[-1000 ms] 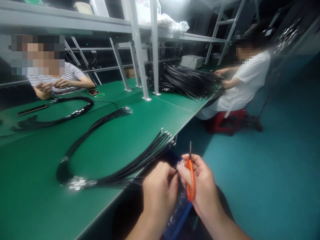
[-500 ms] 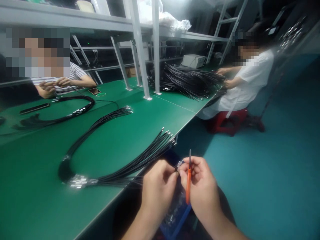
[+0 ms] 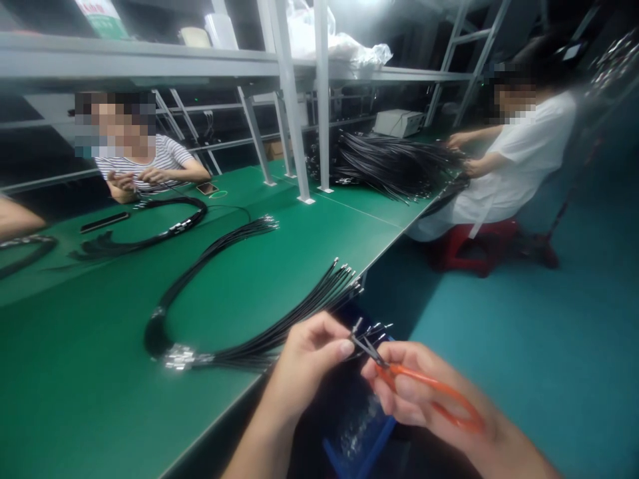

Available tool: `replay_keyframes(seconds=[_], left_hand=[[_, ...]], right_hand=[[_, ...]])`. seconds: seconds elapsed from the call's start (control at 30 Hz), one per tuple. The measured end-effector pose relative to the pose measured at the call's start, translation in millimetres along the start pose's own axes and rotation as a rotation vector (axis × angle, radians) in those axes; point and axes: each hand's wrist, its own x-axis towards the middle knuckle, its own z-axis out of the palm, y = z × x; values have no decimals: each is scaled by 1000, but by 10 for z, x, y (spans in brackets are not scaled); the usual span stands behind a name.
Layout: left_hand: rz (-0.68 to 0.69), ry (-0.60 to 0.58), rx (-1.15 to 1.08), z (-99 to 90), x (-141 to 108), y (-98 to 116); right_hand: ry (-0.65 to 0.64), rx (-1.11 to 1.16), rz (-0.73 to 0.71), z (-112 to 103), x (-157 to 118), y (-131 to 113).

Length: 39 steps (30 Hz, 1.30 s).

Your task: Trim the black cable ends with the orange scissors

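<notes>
Near the table's front edge, my left hand (image 3: 312, 356) pinches a thin black cable end (image 3: 356, 326) with a metal tip between thumb and fingers. My right hand (image 3: 412, 406) grips orange-handled scissors (image 3: 439, 387); their dark blades point left and meet the cable close to my left fingertips. Whether the blades are fully closed I cannot tell. A few more tipped cable ends stick out behind my right fingers. To the left, a bundle of black cables (image 3: 187, 269) curves across the green table, bound with shiny clear wrap, its fanned ends reaching the edge.
Below my hands sits a blue bin (image 3: 382, 442) with small clear pieces inside. White shelf posts (image 3: 297, 126) rise from the green table (image 3: 100, 359). Across it, a person in stripes (image 3: 164, 156) handles cables; a person in white (image 3: 534, 153) sits by a big cable pile (image 3: 394, 159).
The scissors have swung from upright in my right hand to pointing left, with the blades now at the cable. The view has shifted, so the surroundings appear further right.
</notes>
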Motion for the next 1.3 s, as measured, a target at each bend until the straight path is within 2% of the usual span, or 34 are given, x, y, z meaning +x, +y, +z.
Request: replay_keyframes(seconds=[0.2,0.4,0.57,0.73,0.83,0.93,0.97,1.03,1.07,1.1,1.17,1.23,1.3], left_hand=[[18,11,8,11,-4,-11],[46,19,45,4,-2,-42],[40,17,36,-4,-6,-57],[37,13,37,-28,-3,-51],[36,27,86,-23,31,-97],[69,64,338,63,72,-210],[96,41,493,101,81,-256],[154,-76,884,149,85,-348],[184,-84,1093,146,78,-389],[203,-48,1282,121,64,-426],[207,97,1535,14,22,-487],[184,186,1628,-127,-20,-537],[173,232,1671,-251,-34,-583]], right_hand=[[-133,110,-55,-77,114,92],[-118,92,-52,-80,119,50],[-49,-1,-42,-52,130,38],[129,-249,-20,2,110,1],[158,-379,-16,31,37,-43],[253,-450,-74,47,-49,-79],[319,-474,-125,47,-64,-85],[469,-539,-246,36,-56,-78],[528,-584,-298,25,-27,-63],[567,-640,-338,11,21,-39],[594,-795,-388,-24,166,36],[596,-971,-394,-67,354,148],[615,-1032,-346,-125,535,284]])
